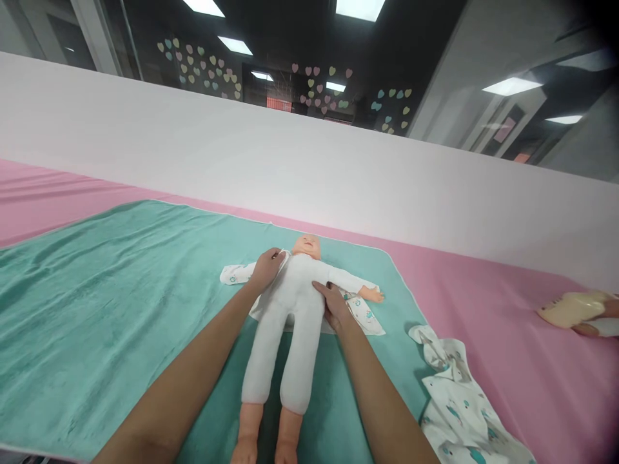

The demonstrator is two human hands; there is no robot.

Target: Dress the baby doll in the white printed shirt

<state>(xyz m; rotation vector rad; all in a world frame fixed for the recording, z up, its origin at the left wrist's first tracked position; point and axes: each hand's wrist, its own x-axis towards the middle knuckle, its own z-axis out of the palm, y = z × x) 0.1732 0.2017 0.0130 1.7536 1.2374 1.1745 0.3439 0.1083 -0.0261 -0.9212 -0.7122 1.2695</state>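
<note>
A baby doll with a white cloth body lies on its back, its head away from me and its feet toward me. Beneath its torso is a white printed baby shirt, with one sleeve spread out to the left. My left hand is closed at the doll's left-side shoulder, pinching white shirt fabric; the doll's arm on that side is hidden. My right hand grips the doll's right-hand side, thumb on top of the torso and fingers tucked out of sight. The doll's other arm stretches out over the shirt.
A teal blanket lies under the doll on a pink sheet. Crumpled printed baby clothing rests at the lower right. A cream and tan object sits at the far right edge. Behind stands a low white wall below dark glass.
</note>
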